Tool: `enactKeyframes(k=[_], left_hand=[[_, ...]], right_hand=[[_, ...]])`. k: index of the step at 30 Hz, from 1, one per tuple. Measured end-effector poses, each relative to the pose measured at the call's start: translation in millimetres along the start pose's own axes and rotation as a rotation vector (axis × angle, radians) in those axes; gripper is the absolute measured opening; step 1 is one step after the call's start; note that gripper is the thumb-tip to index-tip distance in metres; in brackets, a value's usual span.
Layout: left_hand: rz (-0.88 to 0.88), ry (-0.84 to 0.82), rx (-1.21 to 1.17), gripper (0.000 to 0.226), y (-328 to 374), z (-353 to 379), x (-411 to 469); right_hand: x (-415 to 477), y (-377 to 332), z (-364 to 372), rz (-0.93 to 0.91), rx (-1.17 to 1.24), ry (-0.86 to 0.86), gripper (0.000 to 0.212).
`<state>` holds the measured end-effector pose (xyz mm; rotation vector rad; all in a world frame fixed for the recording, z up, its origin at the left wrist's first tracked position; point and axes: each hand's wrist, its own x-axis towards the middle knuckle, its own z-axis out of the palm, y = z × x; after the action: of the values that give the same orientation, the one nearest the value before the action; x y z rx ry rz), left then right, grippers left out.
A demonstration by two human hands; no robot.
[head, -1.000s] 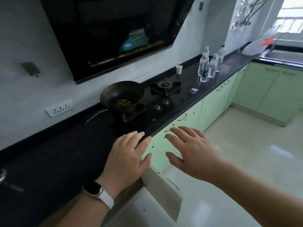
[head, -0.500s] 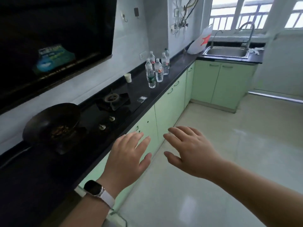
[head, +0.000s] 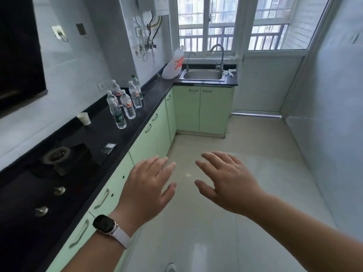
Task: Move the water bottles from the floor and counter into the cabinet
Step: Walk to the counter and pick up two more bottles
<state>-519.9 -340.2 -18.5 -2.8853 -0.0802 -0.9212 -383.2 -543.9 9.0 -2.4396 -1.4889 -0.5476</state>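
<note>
Several clear water bottles (head: pixel 125 103) stand upright in a cluster on the black counter (head: pixel 149 107) along the left wall, well ahead of me. Pale green cabinets (head: pixel 151 138) run under the counter, their doors shut. My left hand (head: pixel 146 190), with a watch on the wrist, floats over the counter's front edge, fingers spread and empty. My right hand (head: pixel 225 181) is held over the floor beside it, also spread and empty. Both hands are far short of the bottles.
A gas hob (head: pixel 57 160) with knobs lies in the counter at the near left. A paper cup (head: pixel 84 118) stands by the wall. A steel sink (head: pixel 203 75) and a white plastic bag (head: pixel 173 64) sit at the far end under the window. Glossy tiled floor (head: pixel 225 213) stretches ahead.
My view has swung right along the counter: the wok has left the frame, and the bottles and sink are now closer and more central. Both hands stay open in front of me.
</note>
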Motion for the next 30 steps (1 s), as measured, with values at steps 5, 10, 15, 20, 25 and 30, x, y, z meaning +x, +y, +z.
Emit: enactKeyframes(k=[5, 10, 15, 20, 25, 30], left_hand=[[0.035, 0.027, -0.069, 0.046, -46.8, 50.7, 47.6], [0.046, 0.011, -0.116, 0.047, -107.4, 95.8, 97.5], [0.066, 0.002, -0.152, 0.046, -166.9, 132.9, 142.6], [0.114, -0.028, -0.129, 0.048, -211.8, 163.9, 183.1], [0.125, -0.056, -0.149, 0.048, -226.6, 193.1, 219.8], [0.098, -0.102, -0.123, 0.048, -236.9, 233.6, 260.9]], right_hand=[[52.5, 23.6, 26.9, 0.061, -0.072, -0.032, 0.053], [124.7, 39.2, 52.7, 0.098, -0.121, -0.054, 0.053], [195.5, 52.7, 84.5, 0.125, -0.14, -0.068, 0.052], [244.9, 67.4, 115.1, 0.158, -0.142, -0.095, 0.054], [277.6, 96.5, 139.3, 0.168, -0.118, -0.099, 0.054], [314.8, 148.4, 170.6, 0.117, -0.05, -0.071, 0.053]])
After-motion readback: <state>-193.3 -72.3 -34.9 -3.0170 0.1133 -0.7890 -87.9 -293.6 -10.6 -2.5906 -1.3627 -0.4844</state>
